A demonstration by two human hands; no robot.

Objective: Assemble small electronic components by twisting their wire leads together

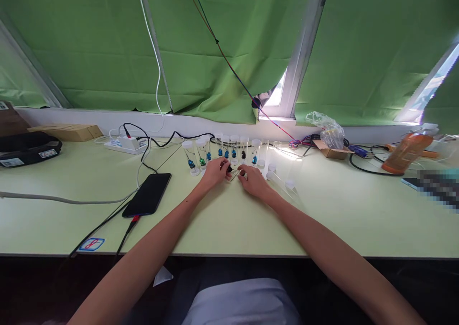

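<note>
Close together over the middle of the table, my two hands work at a small piece. My left hand (pixel 216 170) is closed, with a small black part (pixel 230 169) pinched in its fingertips. Thin wire-like leads (pixel 234 175) run from there toward my right hand (pixel 253 179), whose fingers are bent into a pinch; what they hold is too small to make out. Just behind stands a row of clear tubes (pixel 188 147), several holding small blue parts (pixel 255 159), one a green part (pixel 202 162), one a black part (pixel 243 155).
Clear tubes with white caps (pixel 289 185) lie right of my right hand. A phone (pixel 147 195) with a cable lies on the left, a power strip (pixel 125 145) behind it. Farther right are a small cardboard box (pixel 332 151) with a plastic bag and a leaning orange bottle (pixel 409 149).
</note>
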